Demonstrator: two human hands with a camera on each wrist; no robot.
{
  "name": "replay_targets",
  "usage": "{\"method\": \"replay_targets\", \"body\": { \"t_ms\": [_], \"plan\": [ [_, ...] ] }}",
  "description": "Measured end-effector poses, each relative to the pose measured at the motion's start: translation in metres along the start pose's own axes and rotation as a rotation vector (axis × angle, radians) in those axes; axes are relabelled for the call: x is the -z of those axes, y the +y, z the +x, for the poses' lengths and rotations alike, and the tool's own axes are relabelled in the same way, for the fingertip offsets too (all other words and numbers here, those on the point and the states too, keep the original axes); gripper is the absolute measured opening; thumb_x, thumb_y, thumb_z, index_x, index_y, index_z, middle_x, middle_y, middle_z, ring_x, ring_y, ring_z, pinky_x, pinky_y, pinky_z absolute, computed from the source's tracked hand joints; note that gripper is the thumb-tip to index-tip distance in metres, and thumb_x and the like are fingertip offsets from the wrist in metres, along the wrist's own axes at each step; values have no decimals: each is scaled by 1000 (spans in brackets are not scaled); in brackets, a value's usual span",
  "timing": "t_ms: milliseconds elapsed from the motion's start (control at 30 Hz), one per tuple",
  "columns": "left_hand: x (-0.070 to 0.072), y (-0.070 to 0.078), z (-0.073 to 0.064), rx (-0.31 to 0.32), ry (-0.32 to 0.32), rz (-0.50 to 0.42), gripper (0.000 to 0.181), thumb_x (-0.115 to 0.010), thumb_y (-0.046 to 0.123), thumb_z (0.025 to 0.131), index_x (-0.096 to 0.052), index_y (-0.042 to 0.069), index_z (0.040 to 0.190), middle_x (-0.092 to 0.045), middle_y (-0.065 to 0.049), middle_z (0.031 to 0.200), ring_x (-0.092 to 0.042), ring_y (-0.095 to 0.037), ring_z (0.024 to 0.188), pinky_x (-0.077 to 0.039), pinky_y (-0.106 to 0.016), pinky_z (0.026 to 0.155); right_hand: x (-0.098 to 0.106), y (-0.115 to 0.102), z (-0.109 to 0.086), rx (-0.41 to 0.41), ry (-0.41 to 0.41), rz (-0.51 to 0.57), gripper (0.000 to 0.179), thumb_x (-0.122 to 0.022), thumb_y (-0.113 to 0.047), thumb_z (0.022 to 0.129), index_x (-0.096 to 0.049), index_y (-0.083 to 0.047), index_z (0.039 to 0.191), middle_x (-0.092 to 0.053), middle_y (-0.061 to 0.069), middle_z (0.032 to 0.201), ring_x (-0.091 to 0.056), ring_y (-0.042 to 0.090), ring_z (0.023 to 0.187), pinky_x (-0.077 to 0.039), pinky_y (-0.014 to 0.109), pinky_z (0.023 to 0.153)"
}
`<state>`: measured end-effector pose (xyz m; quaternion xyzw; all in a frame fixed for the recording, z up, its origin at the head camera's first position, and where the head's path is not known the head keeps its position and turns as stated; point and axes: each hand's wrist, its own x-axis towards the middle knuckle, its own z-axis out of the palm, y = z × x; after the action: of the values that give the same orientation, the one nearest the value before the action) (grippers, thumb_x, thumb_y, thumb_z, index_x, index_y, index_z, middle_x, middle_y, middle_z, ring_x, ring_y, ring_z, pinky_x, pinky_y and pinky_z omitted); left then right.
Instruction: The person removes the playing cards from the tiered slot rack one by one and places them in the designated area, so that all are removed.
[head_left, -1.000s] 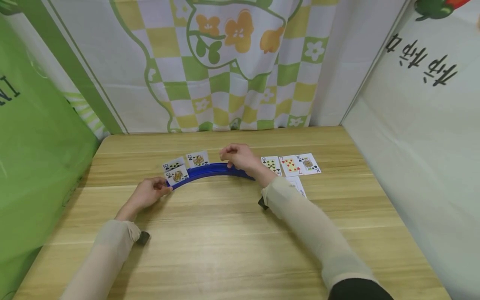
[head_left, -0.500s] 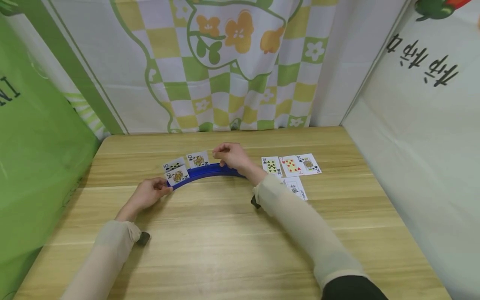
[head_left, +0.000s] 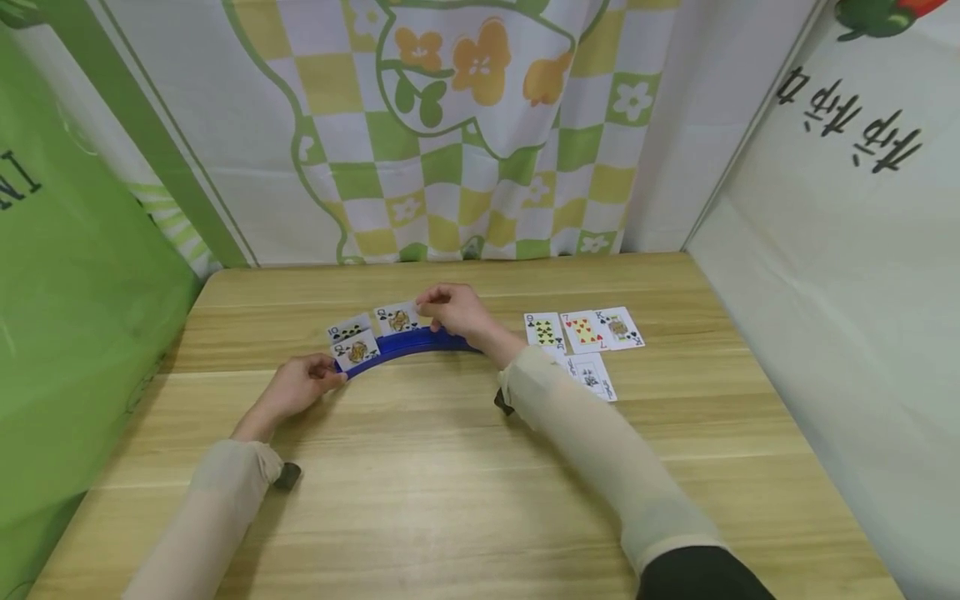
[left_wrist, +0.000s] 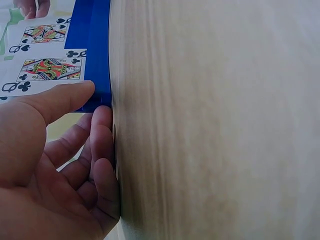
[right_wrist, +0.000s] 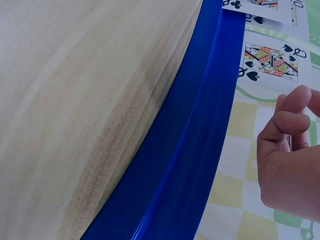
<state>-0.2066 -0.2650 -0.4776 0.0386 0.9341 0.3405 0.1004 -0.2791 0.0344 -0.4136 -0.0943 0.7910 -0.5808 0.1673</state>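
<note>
A curved blue card holder (head_left: 420, 340) stands on the table. My left hand (head_left: 302, 385) grips its left end; in the left wrist view the thumb (left_wrist: 82, 92) presses on top and the fingers curl below. A queen of clubs (head_left: 357, 352) leans in the front slot, covering part of a black ten (head_left: 347, 329). Further right, a queen of spades (head_left: 396, 317) stands in the rear slot. My right hand (head_left: 459, 315) hovers behind the holder, loosely bent fingers beside that queen's right edge. In the right wrist view no card shows in it; contact cannot be told.
Right of the holder lie a black club card (head_left: 543, 332), a seven of hearts (head_left: 582, 333), a king of spades (head_left: 621, 327) and a joker (head_left: 592, 377). My right forearm crosses near the joker. Patterned cloth (head_left: 472, 167) hangs behind the table (head_left: 420, 483).
My right hand has moved left along the holder to the queen of spades, uncovering more of the joker and the club card. My left hand has stayed on the holder's end.
</note>
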Motion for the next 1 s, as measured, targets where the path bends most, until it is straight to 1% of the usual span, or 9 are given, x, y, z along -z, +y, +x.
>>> {"method": "replay_targets", "body": {
  "t_ms": [167,267,367,533,633,700,767,867,1000],
  "plan": [
    [1,0,1,-10,12,11,36,-70,26,93,-66,-4,114,-71,-16,97,-61,-18,79,-49,-28,66,-1,-2,1,-1,-1,0,13,-64,-21,98,-68,-12,106,-69,3,100,-60,14,67,-38,28,54],
    [1,0,2,-14,8,14,37,-70,26,93,-66,-4,114,-71,-16,97,-61,-18,80,-48,-28,67,-2,-2,3,-8,1,0,12,-64,-20,98,-68,-12,106,-68,3,99,-61,16,69,-39,29,55],
    [0,-1,2,-12,5,10,37,-70,26,93,-66,-3,114,-71,-15,96,-61,-19,80,-49,-28,67,-2,-2,3,-15,3,-11,11,-65,-20,97,-68,-12,105,-68,2,98,-63,20,73,-40,26,54],
    [0,-2,3,-10,6,4,36,-70,26,93,-66,-3,114,-70,-14,95,-60,-18,79,-48,-27,65,-2,-1,3,-7,6,-23,12,-66,-20,97,-68,-12,105,-67,1,97,-66,31,90,-40,22,54],
    [-1,-2,3,-11,8,3,36,-70,26,93,-66,-3,114,-70,-14,95,-59,-17,78,-48,-27,65,-1,1,3,9,11,-34,12,-66,-21,97,-69,-12,105,-66,1,96,-64,28,91,-41,22,56],
    [-1,-3,3,-13,10,5,36,-70,26,93,-66,-3,113,-70,-13,95,-59,-17,77,-48,-27,65,0,1,2,17,15,-41,12,-66,-22,97,-69,-13,105,-66,1,96,-63,28,93,-45,26,60],
    [-1,-3,2,-16,10,7,36,-70,26,93,-66,-3,114,-70,-13,95,-59,-17,77,-48,-28,65,1,1,2,22,15,-44,13,-65,-23,97,-69,-13,105,-66,1,96,-62,30,96,-49,34,66],
    [-1,-4,2,-19,8,4,36,-70,26,93,-66,-3,114,-70,-14,95,-59,-17,78,-48,-28,65,3,0,0,20,19,-45,13,-64,-23,97,-69,-14,105,-66,2,97,-61,34,103,-52,41,76],
    [-1,-4,1,-16,8,1,36,-69,25,93,-65,-4,115,-70,-14,95,-59,-18,78,-48,-27,65,7,-2,-1,19,26,-44,13,-64,-23,97,-69,-13,105,-68,3,100,-62,29,100,-53,38,76]
  ]
}}
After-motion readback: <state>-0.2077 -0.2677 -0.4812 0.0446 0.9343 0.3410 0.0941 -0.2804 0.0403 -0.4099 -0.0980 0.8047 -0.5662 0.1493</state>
